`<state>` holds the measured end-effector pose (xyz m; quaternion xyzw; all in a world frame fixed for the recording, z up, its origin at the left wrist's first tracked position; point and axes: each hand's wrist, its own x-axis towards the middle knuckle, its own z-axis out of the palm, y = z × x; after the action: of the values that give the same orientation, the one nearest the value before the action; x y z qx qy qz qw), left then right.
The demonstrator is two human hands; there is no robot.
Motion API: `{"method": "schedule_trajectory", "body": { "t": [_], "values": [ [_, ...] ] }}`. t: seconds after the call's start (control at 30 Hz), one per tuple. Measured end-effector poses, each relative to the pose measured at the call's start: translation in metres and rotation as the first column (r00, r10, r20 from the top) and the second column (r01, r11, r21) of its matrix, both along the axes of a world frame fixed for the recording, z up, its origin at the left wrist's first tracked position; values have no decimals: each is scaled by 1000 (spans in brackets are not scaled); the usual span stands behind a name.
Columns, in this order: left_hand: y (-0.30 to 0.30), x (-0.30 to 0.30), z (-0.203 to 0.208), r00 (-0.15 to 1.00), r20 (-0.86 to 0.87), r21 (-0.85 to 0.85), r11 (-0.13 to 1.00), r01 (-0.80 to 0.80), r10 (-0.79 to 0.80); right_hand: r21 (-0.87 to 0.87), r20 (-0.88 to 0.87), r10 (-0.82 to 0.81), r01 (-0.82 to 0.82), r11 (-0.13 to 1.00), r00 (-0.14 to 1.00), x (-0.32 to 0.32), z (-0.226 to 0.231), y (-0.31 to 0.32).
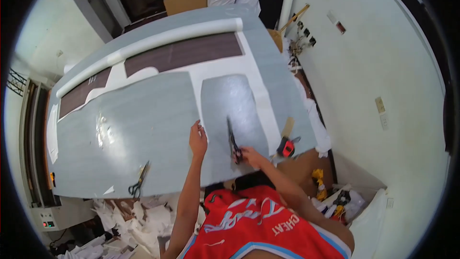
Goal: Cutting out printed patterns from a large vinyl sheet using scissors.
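Note:
My right hand (250, 156) grips the handles of black scissors (232, 136), whose blades point away from me over the bare grey tabletop. To its left, my left hand (198, 140) is at the lower end of a narrow strip of the white sheet (258, 86). Its fingers are loosely bent and apart, and nothing shows in them. The white sheet has large cut-out openings, with the grey table (158, 148) showing through. A white roll (158, 41) lies across the sheet's far side, beside dark brown panels (191, 52).
A second pair of scissors (139, 181) lies near the table's front edge. On the right sit a red and black tape measure (287, 147) and a tan strip (288, 127). White scraps (139, 220) are heaped below the table. A cardboard box (184, 0) stands beyond it.

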<state>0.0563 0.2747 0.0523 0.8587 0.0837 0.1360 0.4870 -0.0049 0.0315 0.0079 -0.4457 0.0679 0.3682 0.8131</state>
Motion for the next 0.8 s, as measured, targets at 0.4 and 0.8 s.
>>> {"method": "schedule_trajectory", "body": {
  "t": [0.4, 0.8],
  "values": [
    [-227, 230, -52, 994, 59, 430, 901, 54, -88, -621, 34, 464, -345, 704, 885, 260, 95, -317],
    [-233, 250, -65, 954, -273, 547, 796, 260, -125, -548, -18, 818, -690, 473, 575, 578, 20, -306]
  ]
}}
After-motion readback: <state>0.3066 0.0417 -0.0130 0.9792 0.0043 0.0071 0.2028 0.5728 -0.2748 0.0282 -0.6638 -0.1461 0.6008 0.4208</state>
